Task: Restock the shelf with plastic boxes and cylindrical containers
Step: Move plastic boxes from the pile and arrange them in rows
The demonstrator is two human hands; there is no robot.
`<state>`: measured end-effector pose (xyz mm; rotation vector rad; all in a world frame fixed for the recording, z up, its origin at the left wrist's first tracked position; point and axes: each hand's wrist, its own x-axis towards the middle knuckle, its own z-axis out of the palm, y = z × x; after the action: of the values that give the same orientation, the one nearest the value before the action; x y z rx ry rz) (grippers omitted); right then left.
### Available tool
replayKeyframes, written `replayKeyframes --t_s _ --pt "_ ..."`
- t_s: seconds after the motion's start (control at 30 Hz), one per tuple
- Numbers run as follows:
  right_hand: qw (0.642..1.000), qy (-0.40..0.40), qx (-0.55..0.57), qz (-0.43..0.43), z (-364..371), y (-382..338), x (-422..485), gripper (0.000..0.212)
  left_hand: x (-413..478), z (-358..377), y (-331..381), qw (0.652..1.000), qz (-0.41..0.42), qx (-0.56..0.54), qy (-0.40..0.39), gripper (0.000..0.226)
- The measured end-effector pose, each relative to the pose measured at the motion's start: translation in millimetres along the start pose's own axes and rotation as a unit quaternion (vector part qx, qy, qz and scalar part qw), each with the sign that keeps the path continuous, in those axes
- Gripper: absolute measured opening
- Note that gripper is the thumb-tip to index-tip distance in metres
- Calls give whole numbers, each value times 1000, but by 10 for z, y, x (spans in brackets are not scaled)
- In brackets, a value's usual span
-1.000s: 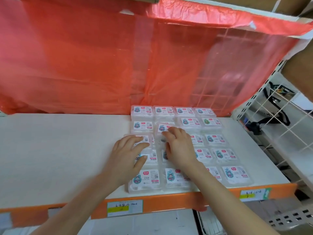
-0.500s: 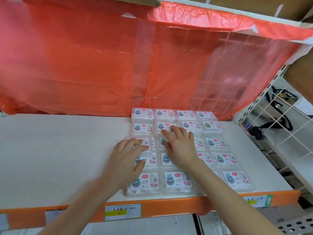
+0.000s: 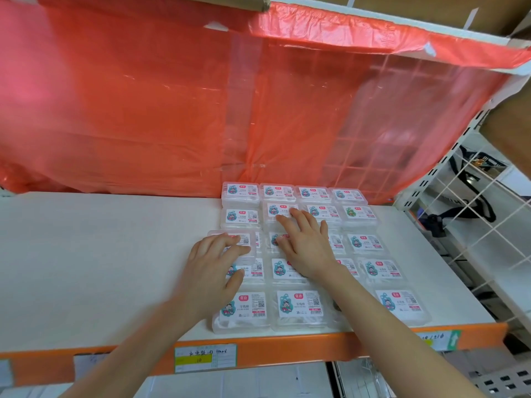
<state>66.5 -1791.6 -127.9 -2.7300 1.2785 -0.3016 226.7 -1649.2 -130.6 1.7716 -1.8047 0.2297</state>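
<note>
- a person's left hand (image 3: 214, 265) and right hand (image 3: 309, 248) lay on a block of clear plastic boxes (image 3: 298, 307) on the right half of a white shelf (image 3: 100, 254), in front of a red plastic sheet (image 3: 143, 110).
- the boxes lay flat, labels up, in close rows from the orange front rail (image 3: 287, 344) to the back; no cylindrical containers were in sight.
- one box (image 3: 247, 239) in the left column stuck out to the left of its row. the left fingers (image 3: 230, 250) rested on its lid, close together and lightly bent, with the thumb lying on the box nearer the edge.
- the right fingers (image 3: 298, 218) were spread flat across two boxes in the second column, pinching nothing.
- the boxes looked light, thin-walled and stiff, with smooth lids likely to slide under a palm and over the shelf. a push on one could nudge its neighbours out of line.
- the stray box seemed best taken by its short side walls, or eased back with flat fingers on its outer edge while the other hand steadied the row.
</note>
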Motion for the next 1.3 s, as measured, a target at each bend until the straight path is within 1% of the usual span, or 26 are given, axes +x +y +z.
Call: replayKeyframes --t_s 0.27,0.57,0.77,0.83,0.97,1.17,1.3 --pt "1000 7 17 4 34 15 -10 48 -6 -7 0 1000 -5 1 -16 34" --pt "1000 17 19 8 55 14 -16 47 14 -49 37 998 -20 -4 -57 35" --pt "1000 12 27 11 24 13 -12 47 76 -27 -9 994 5 38 -98 43" --pt "1000 14 24 11 -21 1 -29 48 134 12 -39 991 2 43 -123 48" --pt "999 32 18 8 -92 -72 -131 47 279 86 -94 988 -6 57 -146 53" --pt "1000 -10 3 9 -30 -127 -366 45 429 167 -140 982 -23 83 -166 55" --pt "1000 -16 7 18 11 -135 -389 43 481 179 -179 980 -18 92 -175 55"
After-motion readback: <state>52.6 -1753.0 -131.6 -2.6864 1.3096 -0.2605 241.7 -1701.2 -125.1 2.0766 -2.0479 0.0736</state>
